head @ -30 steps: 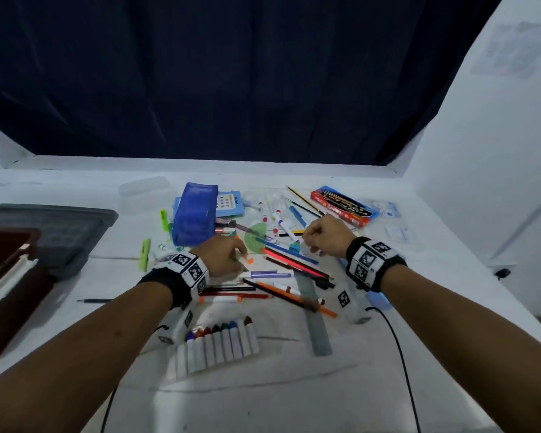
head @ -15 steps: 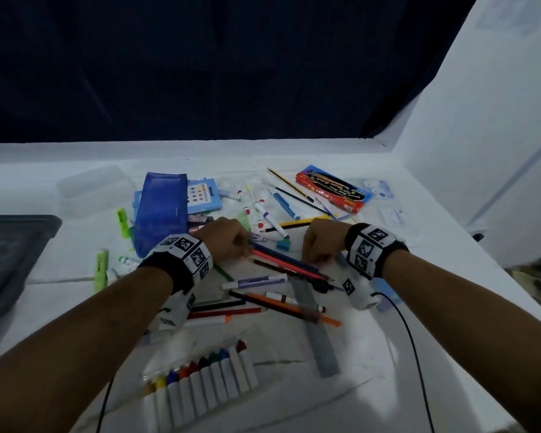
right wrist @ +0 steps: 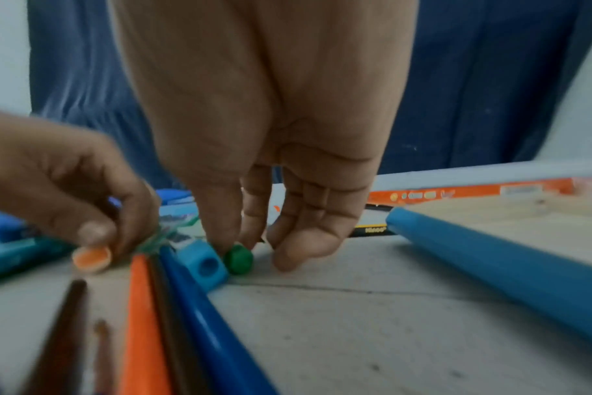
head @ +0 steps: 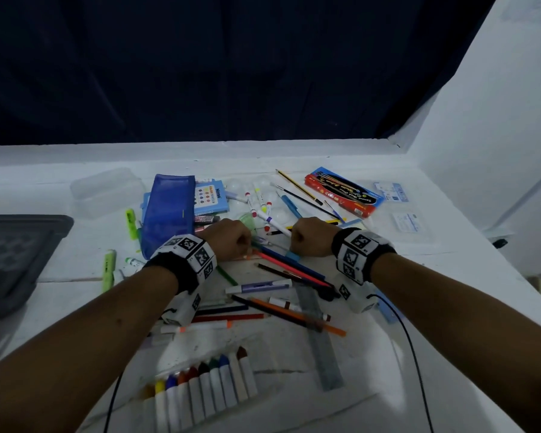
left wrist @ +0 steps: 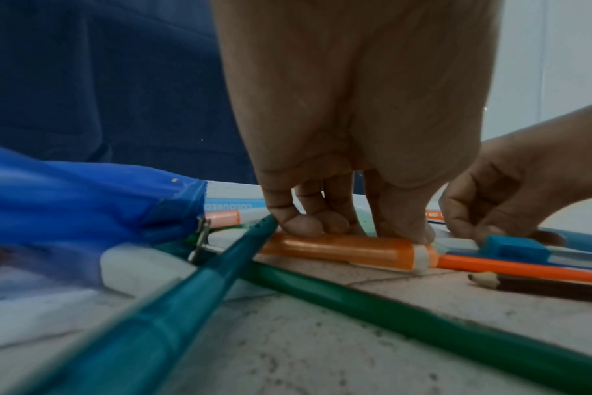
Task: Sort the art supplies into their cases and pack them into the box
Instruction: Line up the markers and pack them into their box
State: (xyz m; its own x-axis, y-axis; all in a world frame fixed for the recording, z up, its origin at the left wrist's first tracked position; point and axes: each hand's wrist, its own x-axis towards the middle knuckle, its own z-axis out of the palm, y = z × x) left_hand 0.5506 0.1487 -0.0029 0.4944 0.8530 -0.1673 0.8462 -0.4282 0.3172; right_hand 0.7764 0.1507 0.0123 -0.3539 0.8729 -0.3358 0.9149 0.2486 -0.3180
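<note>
Loose pens, markers and coloured pencils lie in a heap on the white table (head: pixel 419 307). My left hand (head: pixel 245 248) is down in the heap, and in the left wrist view its fingers (left wrist: pixel 301 227) and thumb pinch an orange marker (left wrist: pixel 342 251) that lies flat on the table. My right hand (head: pixel 291 245) is close beside it. In the right wrist view, thumb and forefinger (right wrist: pixel 220 235) pinch a small green round cap (right wrist: pixel 238 258) that touches a blue sharpener (right wrist: pixel 205 264). A blue mesh pouch (head: pixel 169 210) stands just left of my left hand.
A grey box (head: pixel 19 254) sits at the left edge and a clear plastic case (head: pixel 107 192) behind it. A coloured-pencil pack (head: pixel 211 198) and a red brush pack (head: pixel 341 190) lie at the back. Crayons (head: pixel 206 392) and a grey ruler (head: pixel 320 339) lie near me.
My right hand has come left and down to the blue sharpener, closer to my left hand. My left hand has stayed in the heap. The head view has shifted.
</note>
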